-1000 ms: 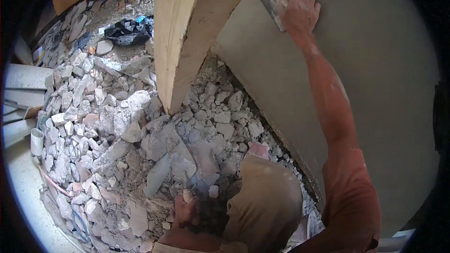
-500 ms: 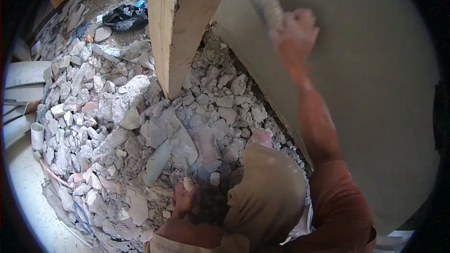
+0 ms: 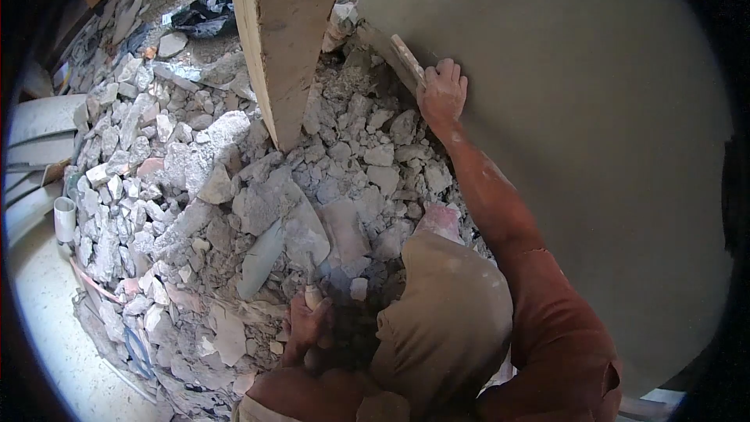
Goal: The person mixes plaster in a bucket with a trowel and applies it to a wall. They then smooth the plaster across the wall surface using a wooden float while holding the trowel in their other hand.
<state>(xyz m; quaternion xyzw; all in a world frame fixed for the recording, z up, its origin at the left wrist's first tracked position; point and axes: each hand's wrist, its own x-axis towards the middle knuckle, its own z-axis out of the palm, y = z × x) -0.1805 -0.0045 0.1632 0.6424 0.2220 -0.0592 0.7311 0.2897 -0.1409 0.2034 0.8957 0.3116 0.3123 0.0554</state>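
Observation:
My right hand [image 3: 443, 94] is closed on a plastering float [image 3: 407, 59], seen nearly edge-on. It lies at the left border of the smooth grey plastered wall [image 3: 594, 125]; the float's working face is hidden. Low in the view, my left hand [image 3: 306, 323] wraps round the pale handle of a trowel [image 3: 307, 236]. The trowel's broad grey blade points away from me, just over the broken rubble [image 3: 383, 180]. Dust coats my right forearm.
A wooden post [image 3: 289, 47] rises from the rubble left of the wall. My bent knee [image 3: 445, 305] is between my arms. A white pipe [image 3: 65, 219], stacked boards [image 3: 47, 137] and a black plastic bag [image 3: 205, 16] lie to the left.
My right hand has moved the float down and left across the wall to its left border. My left hand and the trowel have stayed almost in place. The view has shifted slightly.

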